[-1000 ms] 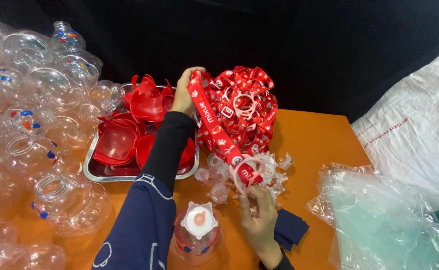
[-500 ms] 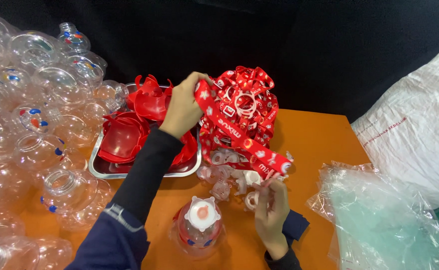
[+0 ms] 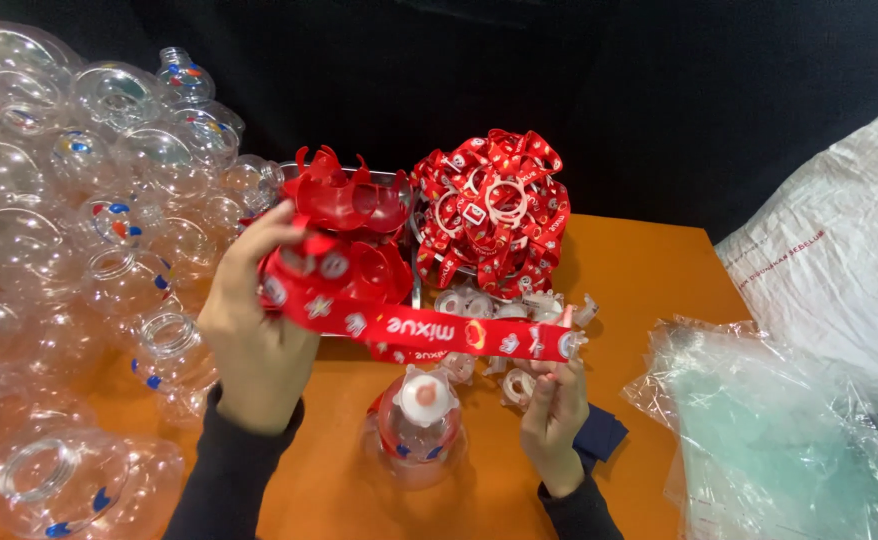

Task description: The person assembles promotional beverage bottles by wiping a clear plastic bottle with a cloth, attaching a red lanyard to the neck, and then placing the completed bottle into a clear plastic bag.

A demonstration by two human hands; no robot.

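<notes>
Left hand (image 3: 257, 345) is closed on one end of a flat red fabric strap with white printed shapes (image 3: 414, 328); right hand (image 3: 556, 408) pinches the other end between its fingertips, just by a small clear plastic ring piece (image 3: 570, 343) — so the strap spans taut and near level between both grips, printed face up. It hangs directly above a clear round plastic bottle with red-and-white cap (image 3: 420, 418) standing on the orange table (image 3: 649, 265), not touching it as far as I can tell. Supply sits in reach: heap of matching red straps (image 3: 492, 205) behind, metal tray of red plastic crown-shaped pieces (image 3: 351, 205), loose clear rings (image 3: 504, 305) — empty clear bottles (image 3: 79, 200) piled left, plastic bags (image 3: 789, 430) right.
</notes>
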